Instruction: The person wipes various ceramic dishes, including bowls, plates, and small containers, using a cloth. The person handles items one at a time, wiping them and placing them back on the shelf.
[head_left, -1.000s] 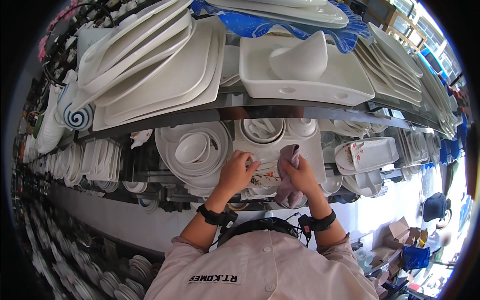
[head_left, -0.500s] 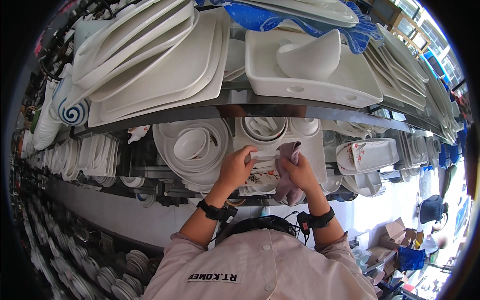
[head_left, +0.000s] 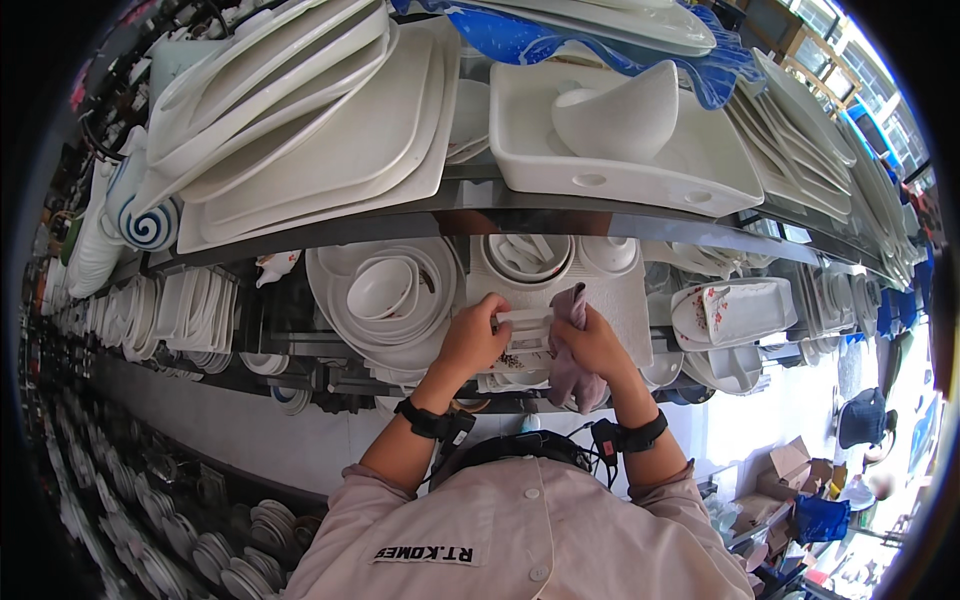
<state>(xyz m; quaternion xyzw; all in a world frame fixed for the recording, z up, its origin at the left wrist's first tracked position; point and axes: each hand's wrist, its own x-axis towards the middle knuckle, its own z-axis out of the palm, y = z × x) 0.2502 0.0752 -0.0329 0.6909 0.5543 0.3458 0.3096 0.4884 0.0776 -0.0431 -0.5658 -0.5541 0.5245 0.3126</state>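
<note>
Between my hands is a small white ceramic piece [head_left: 528, 318] with straight edges; its exact kind is unclear. My left hand [head_left: 474, 336] grips its left end between thumb and fingers. A mauve cloth [head_left: 572, 372] is bunched in my right hand [head_left: 597, 346], pressed against the piece's right end and hanging down. Beneath my hands lies white ware with a red floral pattern, partly hidden. Just beyond them, a white bowl [head_left: 497, 262] with spoon-like white pieces inside stands on a pale ribbed square tray [head_left: 631, 318].
Left of my hands, round white plates [head_left: 334, 306] carry smaller bowls. Above runs a dark shelf edge [head_left: 620, 213], bearing stacked plates [head_left: 330, 165] and a deep rectangular white dish [head_left: 640, 178]. Floral oblong dishes [head_left: 752, 305] sit to the right. Cardboard boxes [head_left: 790, 465] stand at lower right.
The white piece has turned slightly between my fingers, and the cloth has shifted a little left with my right hand. My left hand stays almost in place.
</note>
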